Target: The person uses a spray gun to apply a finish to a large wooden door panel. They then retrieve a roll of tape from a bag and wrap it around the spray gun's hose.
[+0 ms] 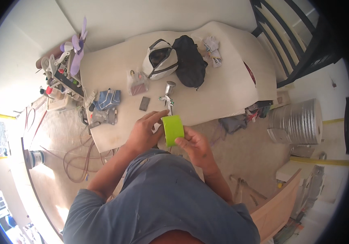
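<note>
A bright green roll of tape (173, 129) is held in front of my body, above the near edge of a white table (223, 93). My left hand (145, 132) grips its left side, thumb up at the top edge. On the lower right edge of the roll my right hand (195, 145) pinches with its fingertips. A silver spray gun (169, 94) lies on the table just beyond the roll.
The table carries a white and grey bag (159, 60), a black bag (190, 61), blue gloves (108, 99), a clear packet (137, 82), a dark flat pad (144, 103) and crumpled papers (212, 50). A tool stand (62, 71) is left, a foil roll (300, 121) right, hoses (77, 158) on the floor.
</note>
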The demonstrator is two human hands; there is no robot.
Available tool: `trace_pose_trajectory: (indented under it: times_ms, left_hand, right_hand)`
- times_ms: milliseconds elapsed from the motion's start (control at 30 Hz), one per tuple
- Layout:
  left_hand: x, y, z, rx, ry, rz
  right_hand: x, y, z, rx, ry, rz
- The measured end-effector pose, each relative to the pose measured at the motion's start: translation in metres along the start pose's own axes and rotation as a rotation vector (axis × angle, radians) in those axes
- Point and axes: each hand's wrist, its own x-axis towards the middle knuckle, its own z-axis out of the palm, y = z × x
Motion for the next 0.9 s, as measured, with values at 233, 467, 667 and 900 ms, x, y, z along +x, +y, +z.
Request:
trace_pose_trajectory:
  times_ms: [233,467,667,900]
  left_hand:
    - [-0.029,0.029,0.002,0.102,-0.116,0.442]
    - [-0.044,0.043,0.038,0.059,-0.387,0.391]
    - [-0.038,0.035,0.041,0.012,-0.404,0.193]
    - [-0.024,0.038,0.039,-0.209,-0.456,0.152]
  right_hand:
    - [-0.018,-0.005,-0.037,-0.482,0.019,0.127]
    - [-0.019,0.052,-0.069,0.143,-0.029,0.544]
    - [-0.029,0.066,-0.049,0.02,0.222,0.235]
    - [-0.054,0.038,-0.04,-0.263,0.412,-0.036]
